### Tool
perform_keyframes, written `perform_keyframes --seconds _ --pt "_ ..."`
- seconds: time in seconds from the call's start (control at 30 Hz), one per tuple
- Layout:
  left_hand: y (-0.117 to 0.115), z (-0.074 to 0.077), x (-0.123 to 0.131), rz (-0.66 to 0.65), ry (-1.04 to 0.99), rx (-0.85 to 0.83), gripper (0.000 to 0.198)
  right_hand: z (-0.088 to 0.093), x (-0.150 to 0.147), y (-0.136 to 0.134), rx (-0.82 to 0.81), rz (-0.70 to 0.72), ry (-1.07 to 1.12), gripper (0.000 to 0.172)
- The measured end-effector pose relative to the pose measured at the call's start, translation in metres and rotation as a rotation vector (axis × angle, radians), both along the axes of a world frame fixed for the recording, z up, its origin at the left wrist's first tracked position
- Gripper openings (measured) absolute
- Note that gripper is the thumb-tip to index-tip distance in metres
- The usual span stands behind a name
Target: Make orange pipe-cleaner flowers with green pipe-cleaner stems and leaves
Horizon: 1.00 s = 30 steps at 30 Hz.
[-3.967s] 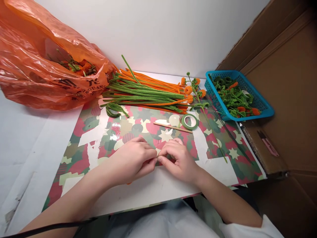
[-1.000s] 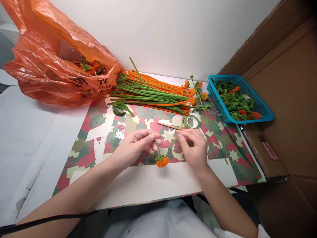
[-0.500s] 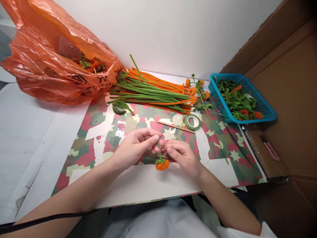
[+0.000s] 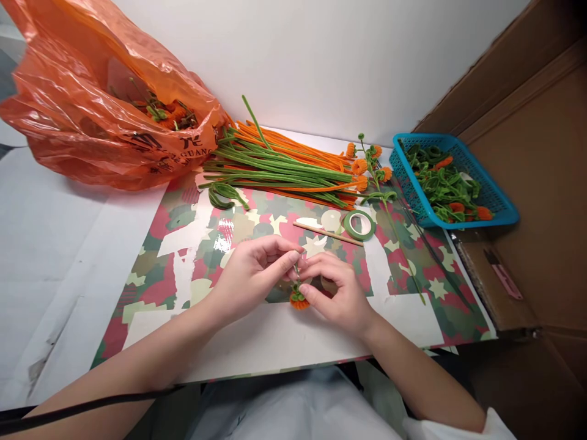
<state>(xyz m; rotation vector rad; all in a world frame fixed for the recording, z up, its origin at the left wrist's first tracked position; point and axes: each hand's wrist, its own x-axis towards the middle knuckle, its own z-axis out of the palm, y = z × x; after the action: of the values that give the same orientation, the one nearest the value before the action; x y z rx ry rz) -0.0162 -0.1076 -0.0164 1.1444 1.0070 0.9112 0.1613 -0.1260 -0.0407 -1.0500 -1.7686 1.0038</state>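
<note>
An orange pipe-cleaner flower (image 4: pixel 299 300) with a green base hangs head down between my hands, just above the table's near white strip. My left hand (image 4: pixel 261 269) pinches the stem's upper end between thumb and fingertips. Lower on the stem, close under the green base, the thumb and fingers of my right hand (image 4: pixel 337 292) are closed on it. Beyond my fingers lie a thin brown stick (image 4: pixel 328 233) and a roll of green tape (image 4: pixel 359 226).
Green and orange pipe cleaners (image 4: pixel 284 165) lie bundled at the back. An orange plastic bag (image 4: pixel 110 134) stands left; a blue basket (image 4: pixel 477 165) of green pieces stands right. A finished flower stem (image 4: pixel 394 232) and a pink-handled cutter (image 4: pixel 507 281) lie on the right.
My right hand has moved left onto the stem near the flower head, with its thumb now at the green base. The left hand keeps its pinch; the flower has risen slightly.
</note>
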Motion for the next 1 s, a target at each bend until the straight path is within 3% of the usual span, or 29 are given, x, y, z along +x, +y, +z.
perform_keyframes --seconds 0.3,0.57,1.0 --pt "-0.0003 0.001 -0.0002 0.001 0.009 0.023 0.015 0.0005 0.0044 0.002 -0.04 0.118 -0.041 0.02" --pt "0.0023 -0.0002 -0.004 0.05 0.071 0.08 0.015 0.0 0.0027 0.0013 -0.073 0.011 -0.015 0.014" --pt "0.0031 -0.0014 -0.0035 0.053 0.099 0.049 0.02 0.0011 0.0032 0.0002 0.005 -0.015 -0.026 0.012"
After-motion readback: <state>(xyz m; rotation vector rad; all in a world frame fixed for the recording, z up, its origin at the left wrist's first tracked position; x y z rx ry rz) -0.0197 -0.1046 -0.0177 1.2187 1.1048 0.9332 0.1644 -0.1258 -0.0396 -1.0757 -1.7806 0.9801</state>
